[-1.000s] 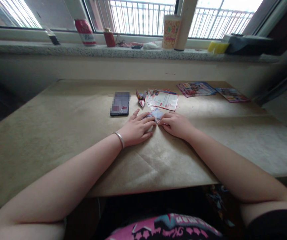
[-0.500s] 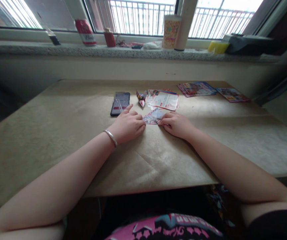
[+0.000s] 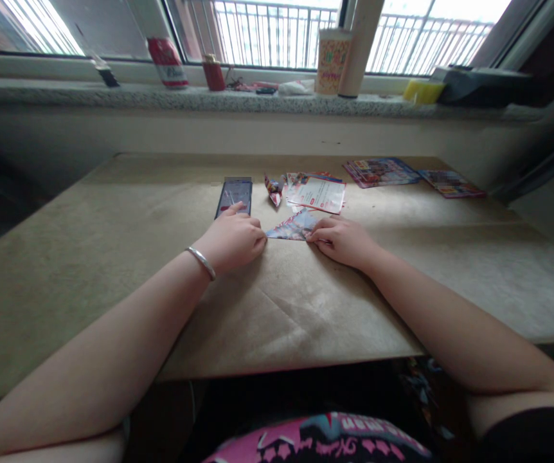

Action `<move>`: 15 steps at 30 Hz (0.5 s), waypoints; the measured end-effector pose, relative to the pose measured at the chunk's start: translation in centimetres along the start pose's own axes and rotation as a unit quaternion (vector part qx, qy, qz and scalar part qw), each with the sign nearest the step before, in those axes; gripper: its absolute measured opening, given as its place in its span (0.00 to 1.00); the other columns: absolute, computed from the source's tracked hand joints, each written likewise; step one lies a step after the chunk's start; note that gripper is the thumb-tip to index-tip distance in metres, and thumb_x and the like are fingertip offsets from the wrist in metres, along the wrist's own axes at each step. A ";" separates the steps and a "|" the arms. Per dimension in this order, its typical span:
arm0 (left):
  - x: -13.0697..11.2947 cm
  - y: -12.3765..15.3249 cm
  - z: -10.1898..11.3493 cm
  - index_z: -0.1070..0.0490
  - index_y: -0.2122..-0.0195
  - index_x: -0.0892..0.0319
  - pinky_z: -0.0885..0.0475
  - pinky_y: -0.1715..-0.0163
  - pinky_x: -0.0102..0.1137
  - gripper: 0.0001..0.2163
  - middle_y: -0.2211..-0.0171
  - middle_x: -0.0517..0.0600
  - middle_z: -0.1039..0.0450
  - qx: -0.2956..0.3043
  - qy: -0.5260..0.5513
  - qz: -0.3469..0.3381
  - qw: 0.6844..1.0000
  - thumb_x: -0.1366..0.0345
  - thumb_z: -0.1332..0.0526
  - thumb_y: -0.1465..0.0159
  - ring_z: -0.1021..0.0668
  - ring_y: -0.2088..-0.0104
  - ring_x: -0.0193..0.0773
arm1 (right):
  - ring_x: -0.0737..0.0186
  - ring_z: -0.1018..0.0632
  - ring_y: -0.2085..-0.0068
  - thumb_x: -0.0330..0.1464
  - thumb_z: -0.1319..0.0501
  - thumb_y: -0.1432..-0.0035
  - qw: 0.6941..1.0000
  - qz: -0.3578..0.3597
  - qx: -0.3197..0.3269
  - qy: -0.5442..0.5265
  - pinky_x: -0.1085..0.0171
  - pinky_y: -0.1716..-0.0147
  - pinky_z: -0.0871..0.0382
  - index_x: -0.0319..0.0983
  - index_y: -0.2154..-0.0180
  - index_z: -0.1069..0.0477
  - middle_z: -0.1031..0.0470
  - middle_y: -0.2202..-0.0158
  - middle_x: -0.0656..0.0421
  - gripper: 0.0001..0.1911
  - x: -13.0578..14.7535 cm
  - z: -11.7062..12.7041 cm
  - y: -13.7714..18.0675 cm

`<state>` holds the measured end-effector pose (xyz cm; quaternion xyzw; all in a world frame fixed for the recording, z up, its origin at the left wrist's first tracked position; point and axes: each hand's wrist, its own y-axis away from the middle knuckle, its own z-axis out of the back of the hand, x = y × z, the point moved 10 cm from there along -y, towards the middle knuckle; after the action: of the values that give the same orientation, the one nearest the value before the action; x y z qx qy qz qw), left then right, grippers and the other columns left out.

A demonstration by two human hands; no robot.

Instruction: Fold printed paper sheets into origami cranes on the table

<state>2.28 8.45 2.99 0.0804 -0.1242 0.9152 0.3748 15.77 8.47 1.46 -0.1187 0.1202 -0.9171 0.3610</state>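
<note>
Patterned folded paper [image 3: 290, 227] lies on the tan tabletop [image 3: 277, 302], roughly triangular, long straight edge toward the person, btwn the two hands. L hand [image 3: 236, 241], w/ silver bracelet [image 3: 202, 262] at the wrist, is palm-down at the paper's L tip; fingers bent, one outer finger stretched over the lower part of the phone [image 3: 236, 191]. Can't tell if that finger touches the screen, or if the L fingertips pinch the tip or just press it. R hand [image 3: 342, 239] sits at the paper's R end, fingers bunched tog. & curled down onto it; pinch vs. press can't be told there either, as the undersides are hidden. Just beyond the paper: small folded piece [image 3: 274, 191], pointed ends, next to the phone, & a pile of printed sheets [image 3: 318, 194], white one w/ red edging on top. Further R, near the table's back edge: glossy printed stack [image 3: 383, 172] + another printed item [image 3: 453, 184] alongside, pic partly blurred.
</note>
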 end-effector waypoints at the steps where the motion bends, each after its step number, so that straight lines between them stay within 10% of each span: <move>1: 0.3 0.1 -0.1 0.21 0.73 0.57 0.40 0.42 0.44 0.18 0.70 0.51 0.22 0.010 0.001 0.002 1.000 0.64 0.50 0.37 0.22 0.67 0.39 | 0.57 0.25 0.57 0.30 0.43 0.40 1.000 0.003 -0.001 -0.001 0.59 0.56 0.32 0.43 0.60 0.21 0.22 0.57 0.56 0.12 0.0 0.0 0.0; 15: 2.7 0.7 -0.8 0.24 0.74 0.57 0.37 0.76 0.32 0.16 0.70 0.52 0.23 0.063 -0.019 0.098 0.993 0.60 0.49 0.38 0.23 0.69 0.43 | 0.57 0.25 0.57 0.30 0.43 0.40 1.000 0.005 -0.018 -0.003 0.58 0.55 0.31 0.43 0.60 0.21 0.22 0.57 0.56 0.12 -0.7 0.0 0.1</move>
<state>-0.18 9.95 2.74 0.1087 -0.0807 0.9518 0.2751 16.26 8.88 1.32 -0.1276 0.1357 -0.9125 0.3641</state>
